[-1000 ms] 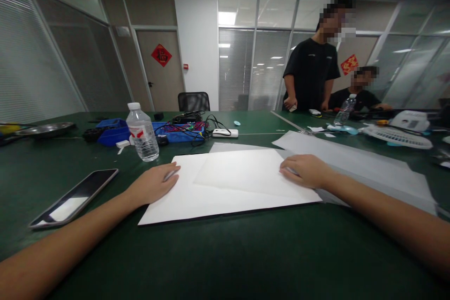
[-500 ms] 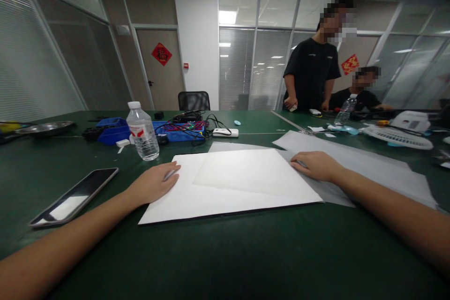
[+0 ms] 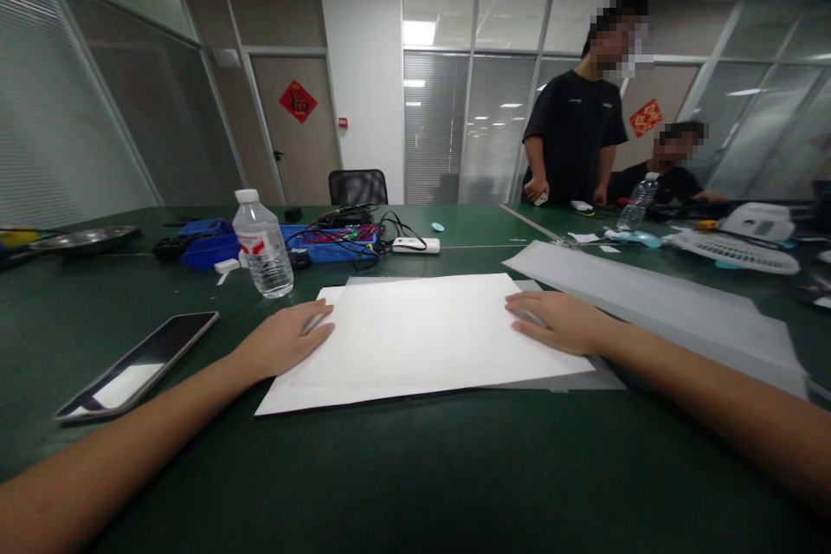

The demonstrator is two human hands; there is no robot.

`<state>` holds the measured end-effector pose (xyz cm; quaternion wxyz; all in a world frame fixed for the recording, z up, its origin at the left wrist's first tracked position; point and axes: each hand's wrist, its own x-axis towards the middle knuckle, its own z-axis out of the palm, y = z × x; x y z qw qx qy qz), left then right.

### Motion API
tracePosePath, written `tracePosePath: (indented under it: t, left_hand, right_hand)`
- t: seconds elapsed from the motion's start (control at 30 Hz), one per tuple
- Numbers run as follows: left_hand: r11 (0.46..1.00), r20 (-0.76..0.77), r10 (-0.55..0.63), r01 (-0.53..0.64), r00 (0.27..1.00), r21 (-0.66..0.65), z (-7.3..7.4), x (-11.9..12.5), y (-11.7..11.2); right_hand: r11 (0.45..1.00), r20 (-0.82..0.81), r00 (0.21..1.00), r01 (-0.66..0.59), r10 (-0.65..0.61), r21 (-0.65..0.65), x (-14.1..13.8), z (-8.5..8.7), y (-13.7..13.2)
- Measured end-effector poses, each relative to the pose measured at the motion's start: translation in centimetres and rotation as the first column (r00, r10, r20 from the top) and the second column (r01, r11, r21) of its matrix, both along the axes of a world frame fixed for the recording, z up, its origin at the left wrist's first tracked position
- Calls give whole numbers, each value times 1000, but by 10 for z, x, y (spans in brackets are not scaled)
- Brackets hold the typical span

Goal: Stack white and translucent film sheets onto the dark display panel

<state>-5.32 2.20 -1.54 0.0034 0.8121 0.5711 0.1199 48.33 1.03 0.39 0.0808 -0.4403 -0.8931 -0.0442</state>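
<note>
Across the green tabletop (image 3: 415, 476), right in front of the person, lies the white paper sheet (image 3: 415, 333), a grey sheet (image 3: 601, 377) poking out from under its right end! Left hand (image 3: 279, 338) rests at the white one's left edge, fingertips on the paper, thumb spread from forefinger; right hand (image 3: 564, 322) mirrors it opposite, thumb and fingers apart too. Whether that hand presses the grey sheet, I can't tell. Out left, a smartphone (image 3: 139, 363) lies by the forearm, and a water bottle (image 3: 265, 247) stands beyond.
</note>
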Motion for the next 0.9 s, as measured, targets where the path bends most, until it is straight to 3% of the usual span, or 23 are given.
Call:
tracePosePath:
  t: [0.23,0.33,0.43,0.63,0.9]
  left_hand:
    - [1000,30,-6,6,1000,4,-1,1,1]
    - [999,41,-30,29,999,24,-3,-2,3]
    - [999,41,-32,31,999,25,-4,-4,4]
    - [999,26,-44,43,999,22,-2,-4,2]
    - [998,13,-57,57,998,15,-2,-5,2]
  right_hand:
    - [986,-68,995,-78,68,-145,7,-4,3]
    - [995,-59,997,-61,57,-78,15,-7,10]
    - [999,-18,999,33,-33,20,22,-7,16]
    - [973,88,985,132,-150,190,23,7,18]
    - [987,48,996,67,-75,146,19,4,16]
